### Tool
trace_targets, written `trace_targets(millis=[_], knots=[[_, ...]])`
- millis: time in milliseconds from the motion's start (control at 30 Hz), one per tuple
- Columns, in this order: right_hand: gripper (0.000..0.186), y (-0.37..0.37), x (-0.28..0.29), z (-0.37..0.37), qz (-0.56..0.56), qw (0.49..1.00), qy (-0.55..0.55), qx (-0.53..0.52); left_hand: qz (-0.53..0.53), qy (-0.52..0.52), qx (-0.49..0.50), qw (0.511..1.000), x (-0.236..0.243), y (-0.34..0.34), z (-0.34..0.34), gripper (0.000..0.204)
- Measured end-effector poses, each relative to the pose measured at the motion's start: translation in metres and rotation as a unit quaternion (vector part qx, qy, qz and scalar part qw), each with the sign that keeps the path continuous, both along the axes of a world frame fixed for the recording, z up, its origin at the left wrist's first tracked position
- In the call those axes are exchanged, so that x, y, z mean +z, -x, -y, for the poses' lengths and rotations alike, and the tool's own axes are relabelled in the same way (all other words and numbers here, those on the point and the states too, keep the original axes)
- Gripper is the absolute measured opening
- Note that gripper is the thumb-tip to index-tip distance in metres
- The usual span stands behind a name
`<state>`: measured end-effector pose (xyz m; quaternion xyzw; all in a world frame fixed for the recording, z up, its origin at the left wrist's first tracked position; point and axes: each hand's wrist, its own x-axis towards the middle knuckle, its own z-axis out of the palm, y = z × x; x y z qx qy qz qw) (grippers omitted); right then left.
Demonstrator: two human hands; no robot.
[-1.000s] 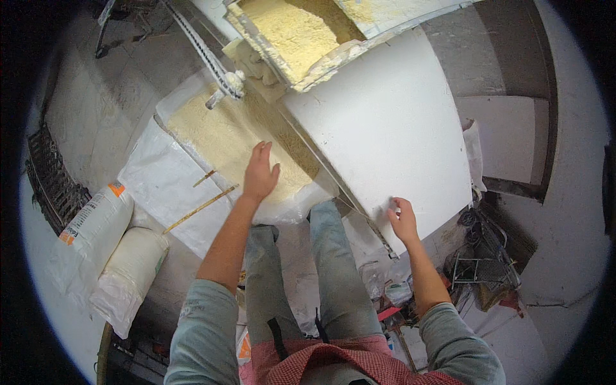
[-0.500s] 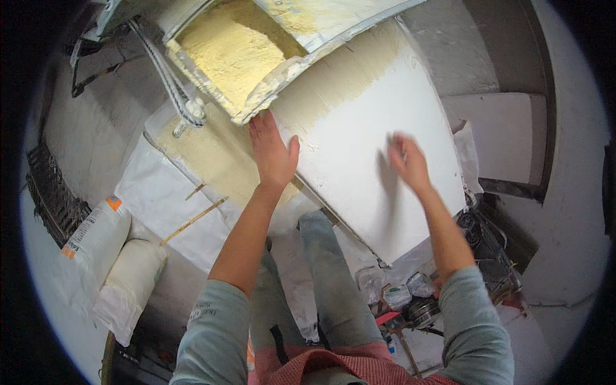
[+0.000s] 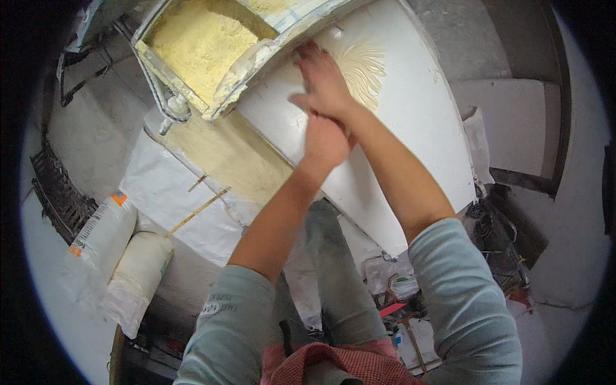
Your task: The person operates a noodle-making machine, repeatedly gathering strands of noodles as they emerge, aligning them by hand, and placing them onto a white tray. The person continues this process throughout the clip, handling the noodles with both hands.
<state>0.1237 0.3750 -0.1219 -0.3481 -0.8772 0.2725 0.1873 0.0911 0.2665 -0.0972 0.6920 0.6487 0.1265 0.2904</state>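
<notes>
A large white slanted panel [image 3: 417,128] leans in front of me. My right hand [image 3: 321,74] lies flat on its upper part, fingers stretched, beside a fan-shaped smear of yellow powder [image 3: 362,64]. My left hand [image 3: 326,144] rests on the panel just below, its fingers partly hidden under my right wrist. Neither hand holds anything. At the panel's upper left edge stands a crusted metal trough [image 3: 253,61] filled with yellow powder [image 3: 199,42].
More yellow powder [image 3: 224,154] lies spread on white sheeting [image 3: 160,192] on the floor, with thin wooden sticks [image 3: 199,210] on it. Two filled sacks [image 3: 106,240] lie at the left by a dark metal grate [image 3: 54,189]. Tools and clutter [image 3: 500,247] sit at the right.
Both hands have slid up the white panel toward the trough and come together, the right crossing above the left. The view has tilted closer to the trough.
</notes>
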Motion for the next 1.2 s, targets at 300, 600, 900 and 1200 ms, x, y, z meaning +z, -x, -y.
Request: trace_targets(millis=[300,600,900,1200], knots=[[0.032,-0.188,0.024,0.150,0.082,0.970,0.097,-0.209,0.140,0.071,-0.118,0.980,0.052,-0.022,0.165,0.057],[0.033,-0.336,0.033,0.285,0.282,0.737,0.212,-0.576,0.054,0.247,-0.170,0.953,0.064,0.013,0.273,0.058],[0.025,-0.196,0.176,0.187,0.056,0.860,0.495,-0.114,0.232,0.071,-0.061,0.968,0.084,0.010,0.154,0.083],[0.034,-0.071,0.311,0.135,-0.057,0.891,0.428,0.140,0.389,0.100,-0.107,0.909,0.121,0.048,0.094,0.057]])
